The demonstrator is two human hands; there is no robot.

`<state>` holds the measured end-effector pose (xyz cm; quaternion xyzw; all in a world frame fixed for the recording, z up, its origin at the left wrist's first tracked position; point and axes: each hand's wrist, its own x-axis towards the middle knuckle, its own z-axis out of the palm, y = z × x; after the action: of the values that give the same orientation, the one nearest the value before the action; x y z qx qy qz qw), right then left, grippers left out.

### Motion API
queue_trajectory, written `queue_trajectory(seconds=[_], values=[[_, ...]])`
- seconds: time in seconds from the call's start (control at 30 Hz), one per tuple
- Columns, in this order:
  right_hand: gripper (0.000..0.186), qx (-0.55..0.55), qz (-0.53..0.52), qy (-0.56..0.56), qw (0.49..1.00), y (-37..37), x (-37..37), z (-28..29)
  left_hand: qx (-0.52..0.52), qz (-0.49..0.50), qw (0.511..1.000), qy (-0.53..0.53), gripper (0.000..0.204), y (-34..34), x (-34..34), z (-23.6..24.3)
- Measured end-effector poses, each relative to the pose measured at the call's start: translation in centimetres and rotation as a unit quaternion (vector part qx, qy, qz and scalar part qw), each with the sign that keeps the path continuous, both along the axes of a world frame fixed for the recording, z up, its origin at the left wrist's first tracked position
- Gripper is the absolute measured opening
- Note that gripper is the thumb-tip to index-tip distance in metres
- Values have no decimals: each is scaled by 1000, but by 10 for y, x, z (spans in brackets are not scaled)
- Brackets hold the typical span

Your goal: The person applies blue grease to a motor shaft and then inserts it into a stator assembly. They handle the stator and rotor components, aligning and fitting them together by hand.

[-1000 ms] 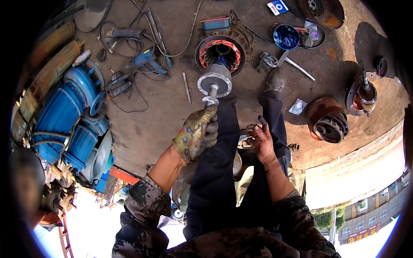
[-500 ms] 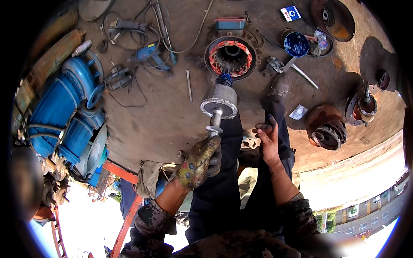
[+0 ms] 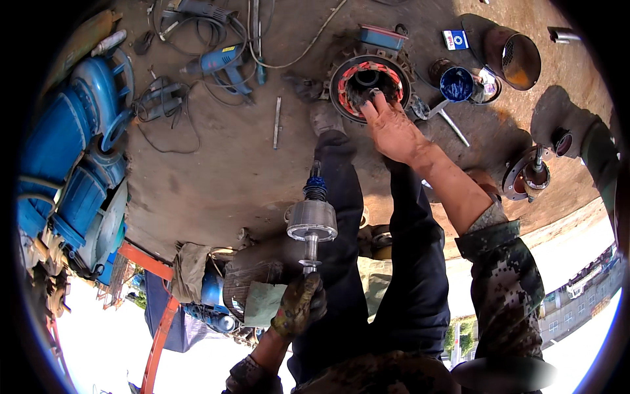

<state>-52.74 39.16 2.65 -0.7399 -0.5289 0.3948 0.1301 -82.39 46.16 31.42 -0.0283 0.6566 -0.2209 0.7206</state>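
Head: rotor (image 3: 312, 220) farther from stator (image 3: 372, 66)

A hand could pass over the floor (image 3: 203, 190) left of the rotor (image 3: 312, 218); a blue drill (image 3: 220, 60) obstructs farther up; the right hand (image 3: 397, 130) partly blocks the motor housing (image 3: 407, 75); a can (image 3: 443, 71) and hammer (image 3: 455, 127) crowd its right

Rotor (image 3: 312, 220): in the left hand (image 3: 298, 307), before and left of the housing
Housing (image 3: 335, 94): on the floor (image 3: 203, 177), right hand (image 3: 397, 133) at its mouth
Drill (image 3: 220, 60): left of the housing
Can (image 3: 442, 68): right of the housing, carton (image 3: 455, 40) behind it
Hammer (image 3: 455, 127): before the can
Pumps (image 3: 52, 141): far left
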Motion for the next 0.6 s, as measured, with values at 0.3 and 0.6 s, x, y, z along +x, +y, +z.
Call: queue_trajectory(seconds=[0.3, 0.6], values=[[61, -160, 119, 79, 977, 41, 36, -47, 33, 4, 998, 57, 36, 9, -5, -10], [69, -250, 151, 118, 949, 66, 50, -62, 19, 55, 997, 47, 33, 15, -18, -23]])
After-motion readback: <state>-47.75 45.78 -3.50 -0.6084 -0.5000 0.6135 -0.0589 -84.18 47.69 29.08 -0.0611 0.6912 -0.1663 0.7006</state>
